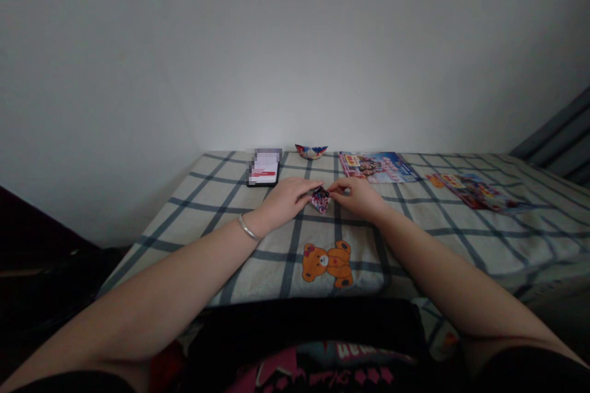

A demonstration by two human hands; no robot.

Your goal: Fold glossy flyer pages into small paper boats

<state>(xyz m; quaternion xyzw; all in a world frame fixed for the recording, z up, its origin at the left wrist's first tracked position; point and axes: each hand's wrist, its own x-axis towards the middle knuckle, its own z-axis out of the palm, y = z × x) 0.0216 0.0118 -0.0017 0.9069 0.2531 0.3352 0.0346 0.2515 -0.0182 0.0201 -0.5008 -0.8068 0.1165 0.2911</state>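
Observation:
Between my two hands is a small folded piece of printed paper, diamond-shaped at its near end, with pink, white and dark patterns. My left hand, with a silver bangle on its wrist, pinches the left side of the paper between thumb and fingers. From the right, the thumb and fingertips of my right hand pinch its upper right edge. The fingers hide part of the paper's far end. Beneath it lies a checked cloth printed with an orange teddy bear.
A phone with a lit screen lies at the back left. Near the wall stands a folded paper boat shape. Two colourful printed leaflets, a nearer-centre leaflet and a farther-right leaflet, lie on the right.

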